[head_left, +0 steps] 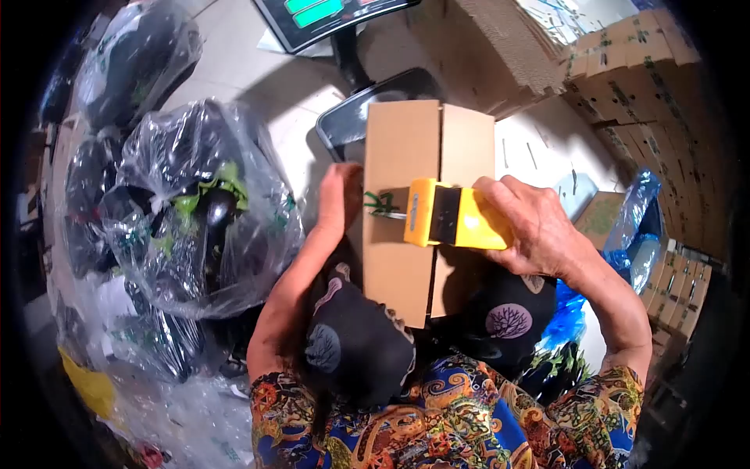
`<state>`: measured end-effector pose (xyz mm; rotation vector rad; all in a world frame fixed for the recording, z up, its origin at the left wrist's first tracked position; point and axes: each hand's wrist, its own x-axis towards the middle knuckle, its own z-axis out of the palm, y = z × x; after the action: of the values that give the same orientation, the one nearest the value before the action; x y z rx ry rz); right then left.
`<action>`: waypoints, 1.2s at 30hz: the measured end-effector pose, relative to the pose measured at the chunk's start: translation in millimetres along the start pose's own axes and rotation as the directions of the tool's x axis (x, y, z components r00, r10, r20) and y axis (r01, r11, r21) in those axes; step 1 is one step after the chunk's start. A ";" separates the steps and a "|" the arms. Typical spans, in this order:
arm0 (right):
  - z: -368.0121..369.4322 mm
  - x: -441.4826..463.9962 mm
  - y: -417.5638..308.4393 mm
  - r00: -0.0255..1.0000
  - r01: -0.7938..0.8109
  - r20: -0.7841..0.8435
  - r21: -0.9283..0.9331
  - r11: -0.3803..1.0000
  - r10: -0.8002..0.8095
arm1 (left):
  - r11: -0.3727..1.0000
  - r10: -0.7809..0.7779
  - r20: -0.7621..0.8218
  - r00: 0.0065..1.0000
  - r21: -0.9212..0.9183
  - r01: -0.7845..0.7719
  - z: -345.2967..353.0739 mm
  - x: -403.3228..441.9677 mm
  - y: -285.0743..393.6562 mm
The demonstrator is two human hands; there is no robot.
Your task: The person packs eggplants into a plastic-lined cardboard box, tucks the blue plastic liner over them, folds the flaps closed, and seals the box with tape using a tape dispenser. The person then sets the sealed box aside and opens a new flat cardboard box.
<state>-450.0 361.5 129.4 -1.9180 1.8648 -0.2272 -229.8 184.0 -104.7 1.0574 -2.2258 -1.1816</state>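
A closed cardboard box (400, 281) stands between my knees, its two top flaps meeting along a seam. My right hand (539, 227) is closed around a yellow tape dispenser (476, 219) above the top of the box. A strip of tape with green print (381, 204) runs from the box's left edge to the dispenser. Against the left side of the box, level with the tape, is my left hand (337, 199). Its fingers are mostly hidden, so I cannot tell whether they grip the box.
Clear plastic bags (148, 234) of dark eggplants crowd the left side. A scale with a lit green display (320, 12) stands ahead, its black platform (344, 121) partly behind the box. Stacked cardboard (648, 102) fills the right, near blue plastic wrap (566, 316).
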 end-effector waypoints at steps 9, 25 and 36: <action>1.7 -0.8 6.1 0.998 0.039 -0.061 0.047 0.998 -0.036 | 0.698 0.335 0.393 0.856 0.506 -0.506 -18.6 92.2 144.0; 4.2 -1.7 4.3 0.994 0.084 -0.072 0.039 0.996 -0.081 | 0.644 0.407 0.585 0.701 0.361 -0.675 21.9 122.5 171.6; -1.9 -1.4 3.8 0.998 0.059 0.008 0.076 0.995 -0.060 | 0.628 0.531 0.606 0.592 0.188 -0.755 44.7 122.7 176.1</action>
<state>-454.4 362.6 129.8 -1.9212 1.7681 -0.3019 -412.2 174.4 16.7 -0.1002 -2.9782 -0.6514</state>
